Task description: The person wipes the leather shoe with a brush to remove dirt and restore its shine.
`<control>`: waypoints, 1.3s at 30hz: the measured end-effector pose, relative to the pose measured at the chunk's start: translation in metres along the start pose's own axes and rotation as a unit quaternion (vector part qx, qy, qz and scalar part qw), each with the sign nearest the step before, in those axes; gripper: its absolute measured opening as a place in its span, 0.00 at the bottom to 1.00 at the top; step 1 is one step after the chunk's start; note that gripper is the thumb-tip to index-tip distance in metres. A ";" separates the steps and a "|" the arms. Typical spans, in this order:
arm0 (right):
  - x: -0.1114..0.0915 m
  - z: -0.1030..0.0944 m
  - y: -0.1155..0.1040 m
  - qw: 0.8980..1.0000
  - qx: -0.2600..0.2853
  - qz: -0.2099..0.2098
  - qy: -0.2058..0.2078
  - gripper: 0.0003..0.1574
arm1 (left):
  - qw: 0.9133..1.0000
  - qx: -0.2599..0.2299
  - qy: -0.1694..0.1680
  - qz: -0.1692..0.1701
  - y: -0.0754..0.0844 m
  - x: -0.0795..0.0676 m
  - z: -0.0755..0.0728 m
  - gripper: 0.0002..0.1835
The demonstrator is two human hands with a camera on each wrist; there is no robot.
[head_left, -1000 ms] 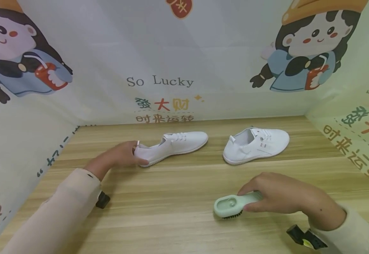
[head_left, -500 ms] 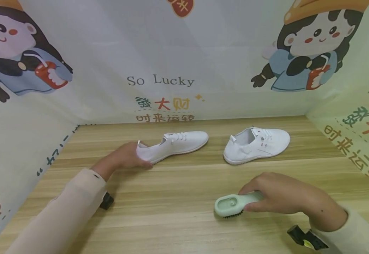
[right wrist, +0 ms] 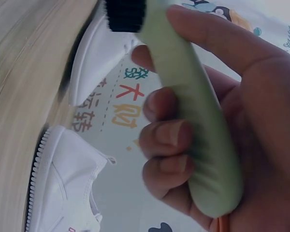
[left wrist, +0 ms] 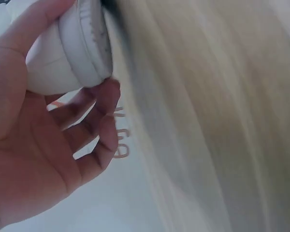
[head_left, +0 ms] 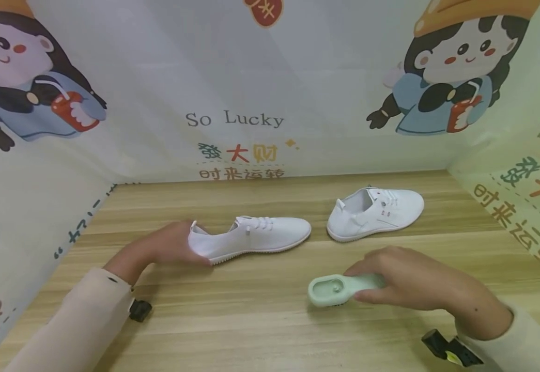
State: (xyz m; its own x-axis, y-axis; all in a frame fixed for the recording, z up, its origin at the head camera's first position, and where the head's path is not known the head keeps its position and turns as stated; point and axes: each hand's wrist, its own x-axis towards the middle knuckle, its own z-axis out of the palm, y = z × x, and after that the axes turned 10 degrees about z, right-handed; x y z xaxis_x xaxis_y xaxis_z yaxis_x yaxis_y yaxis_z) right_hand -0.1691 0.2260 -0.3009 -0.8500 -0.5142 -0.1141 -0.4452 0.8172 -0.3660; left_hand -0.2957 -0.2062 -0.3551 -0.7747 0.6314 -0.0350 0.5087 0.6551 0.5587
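My left hand [head_left: 176, 243] grips the heel of a white lace-up shoe [head_left: 270, 235], its toe pointing right. In the left wrist view the thumb and fingers wrap that shoe's heel [left wrist: 63, 53] around the sole. My right hand [head_left: 418, 281] holds a pale green scrub brush [head_left: 327, 290] by its handle, black bristles facing down, at the front right of the table. The right wrist view shows the fingers curled round the brush handle [right wrist: 198, 125], with dark bristles [right wrist: 125, 14] at its head. A second white shoe [head_left: 376, 212] stands behind the brush, touched by neither hand.
The wood-grain table [head_left: 260, 330] meets a pale printed cloth [head_left: 158, 77] at its back and both sides. Cartoon figures and lettering cover the cloth. Black wrist devices sit at the left cuff [head_left: 140, 310] and right cuff [head_left: 451, 349].
My left hand has drawn the left shoe nearer and turned it so more of its side shows. The brush in my right hand has shifted slightly left and up. The other shoe stays put.
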 end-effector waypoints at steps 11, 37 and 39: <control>0.000 0.003 -0.008 0.994 -0.056 -0.003 0.095 0.26 | 0.995 -0.036 -0.086 0.028 0.030 -0.019 0.008 0.26; -0.001 0.010 -0.029 0.972 -0.116 -0.089 0.186 0.23 | 0.974 -0.174 -0.127 0.068 0.078 -0.010 0.055 0.44; 0.002 0.014 -0.031 0.971 -0.123 -0.084 0.187 0.23 | 0.978 -0.170 -0.111 0.055 0.077 -0.012 0.054 0.50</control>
State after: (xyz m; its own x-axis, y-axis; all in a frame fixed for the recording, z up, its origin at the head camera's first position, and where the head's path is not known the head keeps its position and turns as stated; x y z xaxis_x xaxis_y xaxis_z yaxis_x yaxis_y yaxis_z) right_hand -0.1535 0.1961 -0.3029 -0.7822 -0.5527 0.2874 -0.6009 0.7911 -0.1142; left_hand -0.2269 -0.1402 -0.3566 -0.6019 0.7898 -0.1176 0.4006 0.4261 0.8111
